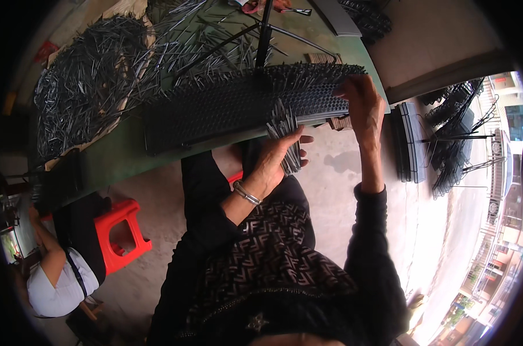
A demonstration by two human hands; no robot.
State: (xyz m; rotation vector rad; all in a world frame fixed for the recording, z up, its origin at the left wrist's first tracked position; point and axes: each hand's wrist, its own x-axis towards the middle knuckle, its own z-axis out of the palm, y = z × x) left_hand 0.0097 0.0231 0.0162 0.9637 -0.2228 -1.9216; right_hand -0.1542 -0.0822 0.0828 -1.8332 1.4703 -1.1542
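Observation:
My left hand (268,158) is closed around a bundle of thin dark grey sticks (282,120), held just in front of the table edge. A long black panel (215,115) full of small round holes lies along that edge. Many thin sticks (313,75) stand up out of its far rows, while the near rows show bare holes. At the panel's right end, my right hand (365,109) has its fingers pinched together close over the holes. Whatever they pinch is too small to make out.
A big heap of loose sticks (91,75) lies on brown paper on the green table (114,167). A black metal stand (264,43) rises behind the panel. At left, another person (59,282) sits by a red stool (123,236). Dark panels (410,141) stand at right.

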